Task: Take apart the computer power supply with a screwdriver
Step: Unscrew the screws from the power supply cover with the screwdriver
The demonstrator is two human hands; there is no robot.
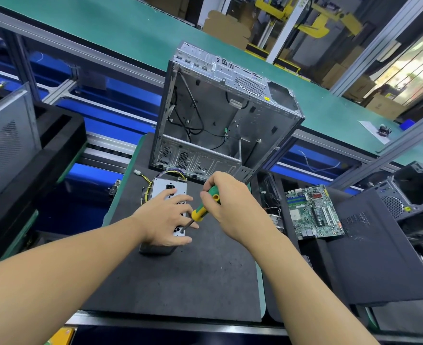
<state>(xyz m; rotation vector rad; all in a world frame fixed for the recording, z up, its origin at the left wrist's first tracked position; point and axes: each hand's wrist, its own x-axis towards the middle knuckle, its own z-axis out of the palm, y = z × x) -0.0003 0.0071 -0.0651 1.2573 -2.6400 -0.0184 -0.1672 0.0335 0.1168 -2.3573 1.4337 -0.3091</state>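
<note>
The silver power supply lies on a dark foam mat, with yellow and purple wires trailing from its far end. My left hand rests flat on top of it with fingers spread, covering much of its upper face. My right hand grips the green and yellow screwdriver. Its dark shaft slants down and left, with the tip at the unit's near end, between my left fingers.
An emptied grey computer case stands open just behind the power supply. A green motherboard lies to the right on black case panels. More cases sit at the far left and far right. A green conveyor belt runs behind.
</note>
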